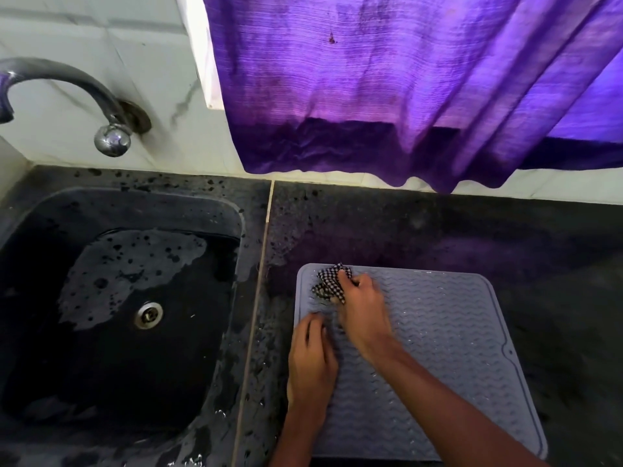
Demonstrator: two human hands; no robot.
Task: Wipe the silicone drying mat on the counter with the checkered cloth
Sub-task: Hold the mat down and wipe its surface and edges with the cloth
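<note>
A grey silicone drying mat [448, 332] with a wavy ribbed surface lies flat on the dark counter, right of the sink. My right hand [362, 308] is shut on the crumpled black-and-white checkered cloth [328, 283] and presses it onto the mat's far left corner. My left hand [312, 358] rests palm down on the mat's left edge, fingers apart, holding nothing. Small water drops glint on the mat.
A black sink [111, 298] with a metal drain [148, 315] sits to the left, a curved tap [67, 92] above it. A purple curtain [404, 79] hangs over the back wall, ending just above the dark stone counter [438, 227].
</note>
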